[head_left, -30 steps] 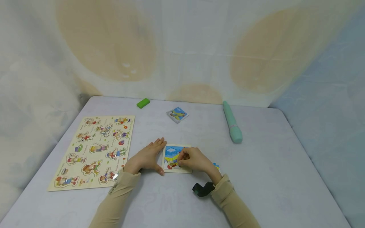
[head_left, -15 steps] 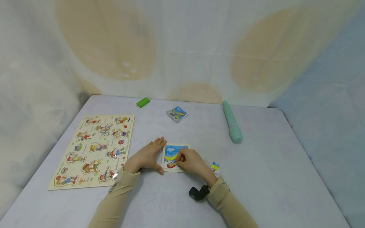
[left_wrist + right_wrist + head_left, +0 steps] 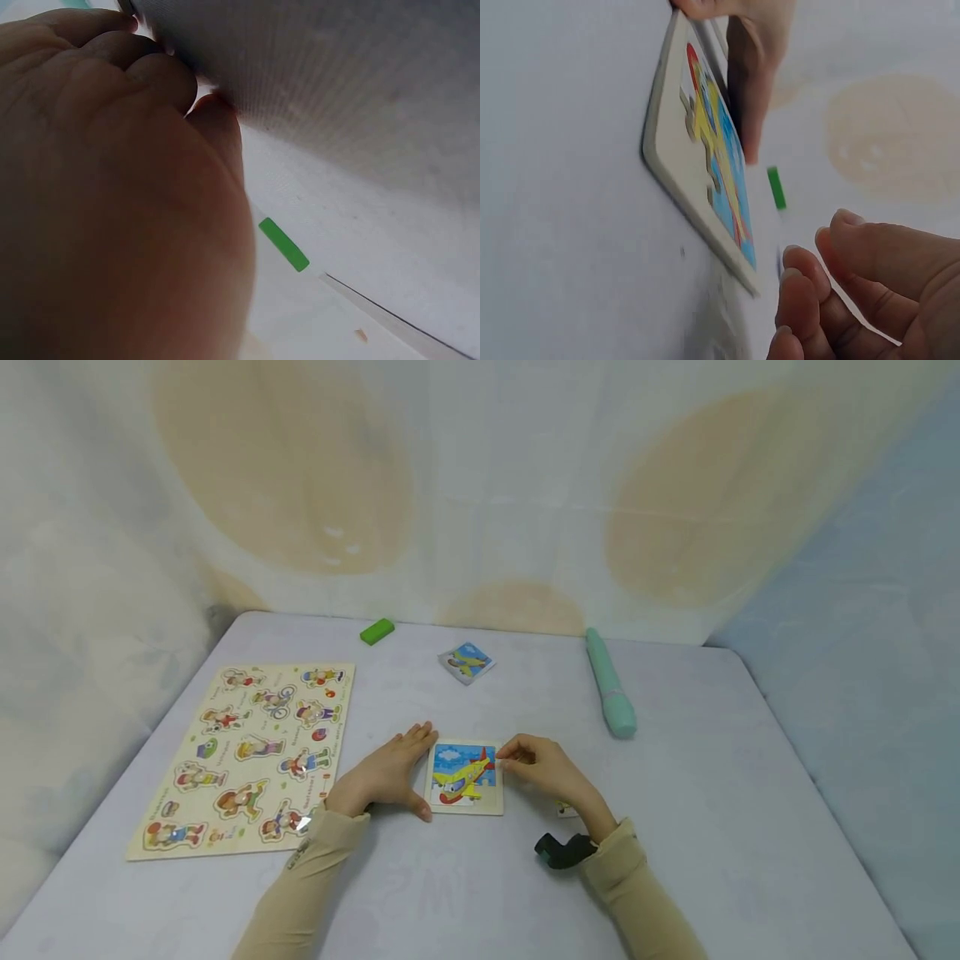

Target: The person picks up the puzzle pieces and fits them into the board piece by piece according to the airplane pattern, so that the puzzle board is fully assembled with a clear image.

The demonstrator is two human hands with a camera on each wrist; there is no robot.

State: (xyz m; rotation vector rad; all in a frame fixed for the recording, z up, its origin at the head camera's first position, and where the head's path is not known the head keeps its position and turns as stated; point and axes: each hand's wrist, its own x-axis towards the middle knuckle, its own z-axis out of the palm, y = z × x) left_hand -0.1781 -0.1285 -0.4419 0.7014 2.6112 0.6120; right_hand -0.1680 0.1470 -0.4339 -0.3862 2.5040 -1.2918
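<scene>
A small square jigsaw puzzle (image 3: pixel 459 774) lies on the table, showing a yellow and red airplane on blue. Its lower right corner is bare tray, with the wavy edges of the set pieces showing in the right wrist view. My left hand (image 3: pixel 386 772) rests along the puzzle's left edge, fingers stretched out and thumb spread. Just off the right edge is my right hand (image 3: pixel 551 770), its fingers loosely bent; nothing shows between thumb and fingers in the right wrist view. A loose puzzle piece (image 3: pixel 566 810) lies partly hidden behind the right wrist.
To the left lies a large board (image 3: pixel 247 760) of sport figures. Farther back are a green block (image 3: pixel 377 631), a small airplane picture card (image 3: pixel 467 662) and a mint-green stick-like object (image 3: pixel 611 685). A curtain hangs behind the table.
My right hand has drawn back from over the puzzle to the right, uncovering the airplane and the bare corner. The left hand stays in place.
</scene>
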